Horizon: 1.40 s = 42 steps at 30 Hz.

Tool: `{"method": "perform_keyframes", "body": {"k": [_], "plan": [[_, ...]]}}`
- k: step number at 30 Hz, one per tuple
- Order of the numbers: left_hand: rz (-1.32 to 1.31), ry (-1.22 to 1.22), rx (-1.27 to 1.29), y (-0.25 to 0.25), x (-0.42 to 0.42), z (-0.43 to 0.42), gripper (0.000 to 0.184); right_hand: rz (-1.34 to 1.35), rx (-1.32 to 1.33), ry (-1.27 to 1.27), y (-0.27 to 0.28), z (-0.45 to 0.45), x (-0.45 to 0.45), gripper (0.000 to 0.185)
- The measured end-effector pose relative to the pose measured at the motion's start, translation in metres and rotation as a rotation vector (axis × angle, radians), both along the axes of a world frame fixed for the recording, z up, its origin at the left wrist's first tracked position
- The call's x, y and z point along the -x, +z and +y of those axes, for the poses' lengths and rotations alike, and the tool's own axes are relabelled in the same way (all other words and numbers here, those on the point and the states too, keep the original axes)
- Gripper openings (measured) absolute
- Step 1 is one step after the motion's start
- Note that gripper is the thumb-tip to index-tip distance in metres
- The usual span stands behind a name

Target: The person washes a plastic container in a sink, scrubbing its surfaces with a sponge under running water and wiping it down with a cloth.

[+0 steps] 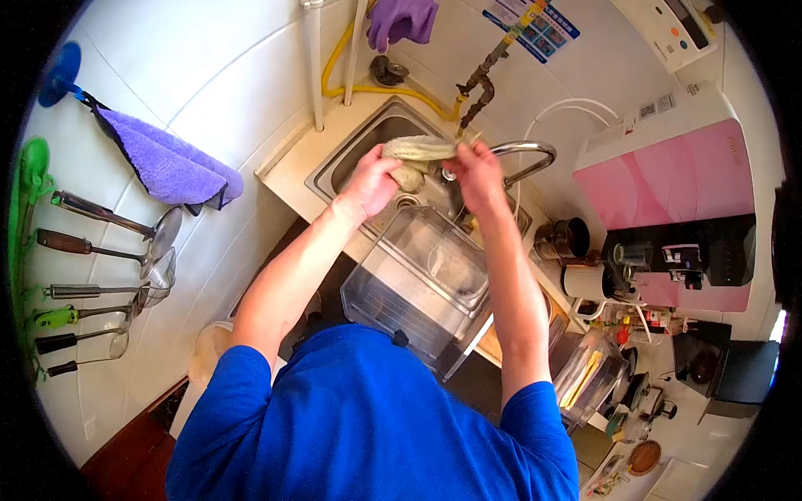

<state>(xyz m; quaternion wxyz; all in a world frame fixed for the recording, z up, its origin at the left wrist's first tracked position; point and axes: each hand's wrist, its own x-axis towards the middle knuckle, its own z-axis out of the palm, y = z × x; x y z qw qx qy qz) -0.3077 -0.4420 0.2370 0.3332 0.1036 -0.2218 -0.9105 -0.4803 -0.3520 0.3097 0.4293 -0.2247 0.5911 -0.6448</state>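
Over the sink (327,174), both hands hold a pale yellow-green dishcloth (418,149). My left hand (370,181) is closed around its left end, where part of the cloth hangs down in a bunch. At its right end the fingers of my right hand (481,175) are pinched on it, close to the curved metal faucet (541,152). A clear plastic bin (401,271) leans at the sink's front edge, between my forearms and my body. The sink bottom is partly hidden by my hands, the cloth and the bin.
Ladles and strainers (109,221) and a purple towel (167,154) hang on the left wall. Purple gloves (401,21), a yellow hose (334,63) and a rusty pipe (480,83) are behind the sink. A pink-fronted appliance (668,179) is at right.
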Motion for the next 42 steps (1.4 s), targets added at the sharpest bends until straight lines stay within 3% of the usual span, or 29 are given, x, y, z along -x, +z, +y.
{"method": "perform_keyframes", "body": {"k": [1, 4, 5, 7, 8, 10, 12, 13, 14, 15, 16, 18, 19, 20, 22, 25, 28, 29, 32, 33, 34, 36, 37, 38, 40, 41, 42], "plan": [[0.044, 0.041, -0.033, 0.0, 0.001, -0.006, 0.041, 0.025, -0.117, 0.039, -0.027, 0.001, 0.006, 0.015], [0.07, 0.049, -0.029, 0.013, -0.003, -0.004, 0.044, -0.451, -0.3, 0.08, -0.067, 0.003, -0.015, 0.046], [0.061, 0.03, -0.057, 0.012, -0.003, -0.004, 0.047, -0.451, -0.3, 0.087, -0.068, 0.006, -0.022, 0.046], [0.049, 0.04, -0.113, 0.018, -0.006, 0.004, 0.048, -0.971, -0.052, 0.284, -0.053, 0.009, -0.038, 0.076], [0.038, 0.042, -0.17, 0.021, -0.008, 0.007, 0.048, -0.974, -0.055, 0.287, -0.05, 0.005, -0.041, 0.076], [0.044, -0.004, -0.111, 0.003, -0.008, 0.005, 0.048, -0.954, 0.022, 0.354, -0.048, 0.0, -0.042, 0.094], [-0.147, 0.037, 0.191, -0.011, -0.003, 0.004, 0.045, -0.904, 0.007, 0.421, -0.048, -0.003, -0.039, 0.093], [-0.372, 0.101, 0.372, -0.007, 0.001, 0.008, 0.041, -0.654, -0.057, 0.464, -0.04, -0.003, -0.045, 0.087], [-0.374, 0.099, 0.37, -0.01, 0.003, 0.007, 0.041, -0.402, -0.121, 0.504, -0.036, -0.004, -0.048, 0.081], [-0.618, 0.288, 0.755, -0.011, 0.005, 0.007, 0.039, -0.366, -0.173, 0.446, -0.037, -0.005, -0.049, 0.066], [-0.858, 0.48, 1.141, -0.012, 0.005, 0.005, 0.037, -0.367, -0.176, 0.449, -0.039, -0.008, -0.046, 0.066], [-0.841, 0.388, 1.106, -0.01, -0.001, -0.009, 0.04, -0.297, -0.105, 0.621, -0.043, -0.011, -0.036, 0.054], [-0.687, 0.22, 1.048, -0.008, -0.006, -0.019, 0.044, -0.379, -0.129, 0.591, -0.045, -0.01, -0.032, 0.041], [-0.53, 0.061, 0.985, -0.006, -0.009, -0.029, 0.048, -0.381, -0.13, 0.59, -0.048, -0.011, -0.027, 0.041], [-0.595, 0.094, 1.132, 0.01, -0.018, -0.033, 0.058, -0.416, -0.114, 0.701, -0.049, -0.014, -0.024, 0.034], [-0.59, 0.145, 1.738, 0.051, -0.036, -0.033, 0.078, -0.445, -0.173, 0.582, -0.036, -0.03, -0.016, 0.029], [-0.688, -0.007, 1.957, 0.057, -0.032, -0.04, 0.085, -0.466, -0.234, 0.686, -0.033, -0.052, 0.0, 0.022], [-0.651, 0.13, 2.027, 0.038, -0.023, -0.049, 0.085, -0.387, -0.26, 0.744, -0.026, -0.058, -0.001, 0.021], [-0.774, 0.03, 2.106, 0.027, -0.01, -0.067, 0.078, -0.177, -0.374, 0.844, -0.011, -0.07, -0.006, 0.018], [-0.706, 0.321, 2.094, 0.023, -0.005, -0.065, 0.056, -0.048, -0.474, 0.887, -0.012, -0.072, -0.006, 0.018], [-0.703, 0.317, 2.091, 0.017, 0.0, -0.067, 0.056, -0.051, -0.477, 0.885, -0.016, -0.078, -0.004, 0.018], [-0.952, 0.338, 2.23, 0.008, 0.012, -0.079, 0.033, 0.488, -0.595, 0.909, -0.023, -0.09, -0.006, 0.024], [-0.947, 0.328, 2.231, 0.005, 0.016, -0.083, 0.033, 0.651, -0.644, 0.863, -0.009, -0.091, -0.012, 0.026], [-1.073, 0.322, 2.242, 0.003, 0.021, -0.087, 0.023, 0.642, -0.647, 0.859, -0.021, -0.094, -0.011, 0.026], [-1.193, 0.313, 2.254, 0.007, 0.033, -0.094, 0.014, 1.189, -0.299, 0.707, -0.063, -0.11, 0.005, 0.024], [-1.308, 0.185, 2.21, 0.013, 0.038, -0.096, 0.013, 1.234, -0.369, 0.548, -0.075, -0.117, 0.004, 0.02], [-1.419, 0.053, 2.159, 0.02, 0.042, -0.097, 0.013, 1.225, -0.374, 0.543, -0.068, -0.115, 0.001, 0.02]]}}
